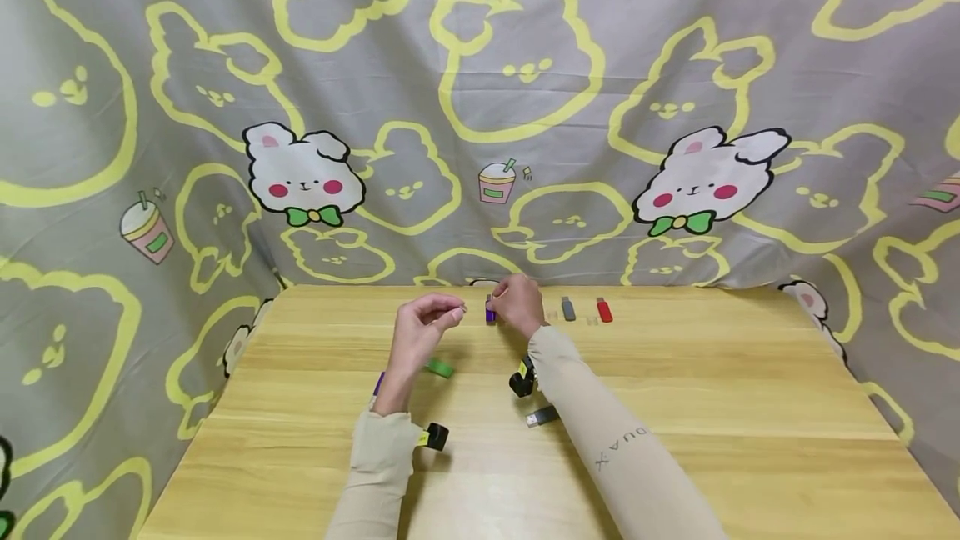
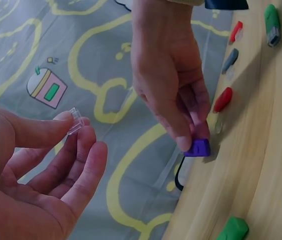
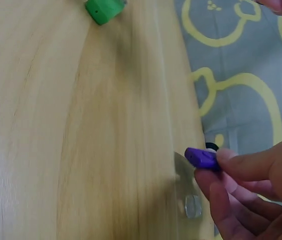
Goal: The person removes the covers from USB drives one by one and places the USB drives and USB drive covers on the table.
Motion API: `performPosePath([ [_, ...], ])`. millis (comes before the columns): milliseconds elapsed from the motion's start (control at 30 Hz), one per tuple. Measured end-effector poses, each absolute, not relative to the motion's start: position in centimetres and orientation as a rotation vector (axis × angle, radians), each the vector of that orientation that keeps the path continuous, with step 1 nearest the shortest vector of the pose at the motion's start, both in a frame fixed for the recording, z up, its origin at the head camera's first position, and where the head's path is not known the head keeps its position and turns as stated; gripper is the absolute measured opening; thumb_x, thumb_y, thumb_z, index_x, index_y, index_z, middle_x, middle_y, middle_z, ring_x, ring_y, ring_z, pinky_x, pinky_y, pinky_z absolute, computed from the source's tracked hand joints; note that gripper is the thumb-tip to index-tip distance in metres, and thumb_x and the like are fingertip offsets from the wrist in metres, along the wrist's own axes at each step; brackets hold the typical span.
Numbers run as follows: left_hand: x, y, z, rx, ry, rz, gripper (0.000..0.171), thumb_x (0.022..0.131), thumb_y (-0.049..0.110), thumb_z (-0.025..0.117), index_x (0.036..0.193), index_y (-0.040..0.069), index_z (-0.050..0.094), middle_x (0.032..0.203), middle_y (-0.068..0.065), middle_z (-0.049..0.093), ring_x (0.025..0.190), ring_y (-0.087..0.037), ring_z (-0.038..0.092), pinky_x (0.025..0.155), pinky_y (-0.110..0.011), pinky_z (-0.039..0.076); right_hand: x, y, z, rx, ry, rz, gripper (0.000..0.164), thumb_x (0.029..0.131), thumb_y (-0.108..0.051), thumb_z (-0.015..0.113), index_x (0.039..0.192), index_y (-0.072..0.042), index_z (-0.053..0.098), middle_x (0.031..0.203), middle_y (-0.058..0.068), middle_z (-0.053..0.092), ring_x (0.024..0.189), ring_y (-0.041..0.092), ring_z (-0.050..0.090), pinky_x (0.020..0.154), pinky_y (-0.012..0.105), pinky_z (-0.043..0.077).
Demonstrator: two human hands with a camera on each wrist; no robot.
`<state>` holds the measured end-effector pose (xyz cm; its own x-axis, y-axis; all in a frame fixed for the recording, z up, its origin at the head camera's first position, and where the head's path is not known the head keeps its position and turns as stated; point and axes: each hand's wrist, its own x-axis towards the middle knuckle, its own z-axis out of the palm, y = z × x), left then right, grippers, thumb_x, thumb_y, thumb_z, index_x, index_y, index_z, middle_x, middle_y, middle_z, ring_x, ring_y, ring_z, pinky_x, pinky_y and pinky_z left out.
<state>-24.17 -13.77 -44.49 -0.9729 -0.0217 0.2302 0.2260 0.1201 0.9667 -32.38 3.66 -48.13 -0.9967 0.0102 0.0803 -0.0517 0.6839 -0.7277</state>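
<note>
My left hand is raised over the table, pinching a small clear plastic cap between thumb and index finger. The other fingers of that hand are loosely bent. To its right, my right hand grips a purple USB flash drive by one end with thumb and fingertips, at the table's far edge. The drive's gripped end is hidden by the fingers. Close by the right hand, another clear cap lies on the wood.
Along the far edge lie a grey USB drive, a red one and clear caps. A green drive lies near the left wrist. Partly under the right sleeve is a dark drive. A patterned curtain hangs behind the table.
</note>
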Motion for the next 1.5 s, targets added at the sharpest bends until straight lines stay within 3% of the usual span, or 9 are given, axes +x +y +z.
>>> performPosePath([
  [233,-24.3,-13.9,-44.6,-0.217,-2.204,-1.983,0.009,0.09,-0.004,0.075,0.098,-0.006,0.076,0.097,-0.02,0.075,0.08,-0.014,0.07,0.074,-0.022,0.058,-32.3,3.1,-48.4,0.115,-2.821,1.056,0.021,0.081,-0.001,0.078,0.065,-0.007,0.066,0.063,0.003,0.064,0.063,0.023,0.061,0.06,0.036,0.053],
  [433,-24.3,-14.0,-44.6,-0.203,-2.209,-1.972,0.009,0.09,-0.005,0.076,0.099,-0.007,0.075,0.097,-0.021,0.074,0.082,-0.018,0.07,0.074,-0.021,0.058,-32.6,2.5,-48.2,0.226,-2.853,0.93,0.05,0.08,0.009,0.067,0.048,-0.017,0.037,0.046,-0.007,0.028,0.05,0.015,0.034,0.051,0.028,0.034],
  [533,-24.2,-14.1,-44.5,-0.188,-2.217,-1.967,0.008,0.09,-0.004,0.076,0.098,-0.006,0.076,0.097,-0.02,0.075,0.081,-0.017,0.07,0.074,-0.021,0.058,-32.9,2.3,-48.4,0.239,-2.866,0.86,0.052,0.081,0.007,0.068,0.048,-0.016,0.037,0.048,-0.005,0.034,0.052,0.017,0.041,0.051,0.032,0.041],
  [633,-24.3,-14.1,-44.4,-0.185,-2.226,-1.962,0.008,0.09,-0.004,0.075,0.098,-0.005,0.076,0.097,-0.019,0.075,0.08,-0.015,0.07,0.073,-0.021,0.058,-32.9,2.3,-48.5,0.22,-2.865,0.835,0.043,0.083,0.005,0.071,0.051,-0.012,0.048,0.058,0.005,0.055,0.059,0.025,0.059,0.055,0.038,0.053],
  [733,-24.3,-14.0,-44.5,-0.186,-2.222,-1.969,0.007,0.091,-0.004,0.075,0.098,-0.005,0.076,0.097,-0.019,0.075,0.08,-0.014,0.07,0.074,-0.022,0.058,-32.7,2.4,-48.6,0.214,-2.857,0.822,0.034,0.084,0.004,0.073,0.056,-0.007,0.057,0.066,0.01,0.064,0.066,0.032,0.067,0.058,0.041,0.058],
  [1033,-24.3,-14.1,-44.9,-0.175,-2.241,-1.957,0.009,0.09,-0.004,0.076,0.099,-0.006,0.076,0.098,-0.02,0.075,0.08,-0.014,0.069,0.074,-0.021,0.057,-31.6,3.7,-47.4,0.259,-2.771,1.026,0.032,0.09,-0.003,0.076,0.064,-0.007,0.058,0.06,0.001,0.052,0.058,0.017,0.049,0.058,0.032,0.044],
  [1200,-24.4,-14.2,-45.2,-0.166,-2.264,-1.924,0.009,0.09,-0.005,0.075,0.099,-0.006,0.077,0.097,-0.019,0.075,0.079,-0.015,0.069,0.072,-0.02,0.057,-29.9,5.4,-46.6,0.33,-2.686,1.156,0.002,0.092,-0.003,0.074,0.092,-0.004,0.072,0.083,0.004,0.07,0.076,0.018,0.067,0.072,0.034,0.057],
  [1300,-24.5,-14.2,-45.4,-0.175,-2.279,-1.909,0.01,0.09,-0.004,0.076,0.1,-0.006,0.077,0.097,-0.018,0.075,0.079,-0.014,0.069,0.072,-0.02,0.057,-28.8,6.6,-46.0,0.355,-2.623,1.261,0.01,0.094,-0.004,0.072,0.104,-0.003,0.074,0.092,0.007,0.075,0.084,0.022,0.071,0.077,0.035,0.06],
  [1500,-24.5,-14.0,-45.6,-0.156,-2.29,-1.903,0.012,0.089,-0.003,0.077,0.101,-0.006,0.077,0.097,-0.017,0.076,0.079,-0.012,0.069,0.072,-0.02,0.057,-26.2,9.2,-45.1,0.407,-2.544,1.3,0.017,0.094,-0.003,0.073,0.111,-0.004,0.073,0.093,0.006,0.075,0.088,0.023,0.071,0.077,0.039,0.061],
])
